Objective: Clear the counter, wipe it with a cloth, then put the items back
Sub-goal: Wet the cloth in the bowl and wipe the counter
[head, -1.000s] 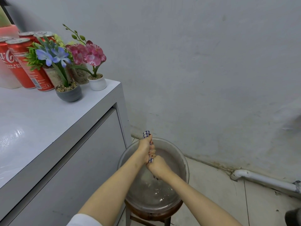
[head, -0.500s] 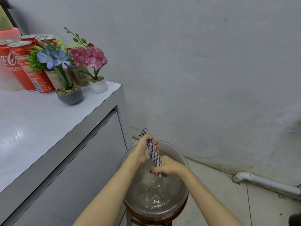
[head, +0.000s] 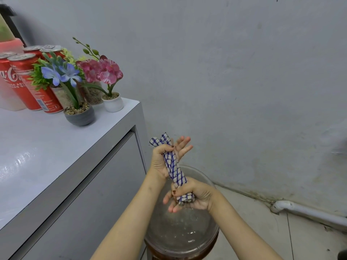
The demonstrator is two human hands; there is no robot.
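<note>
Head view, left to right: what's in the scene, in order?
red cans → grey pot with blue flower → white pot with pink orchid → checked cloth → white pipe

- soft, even indoor light, moderately bright; no hard shadows on the grey wall.
- broad pale glare on the glossy counter top, near left, washing out the surface there.
- small white glints on the water in the basin.
- upper left corner darker, behind the cans; the flower pots cast only weak shadows.
- wide-angle bend: counter edge and floor pipe lean outward toward the frame borders.
- far left edge hazy and soft.
- checks of the cloth read sharp; right hand slightly smeared at its fingertips.
</note>
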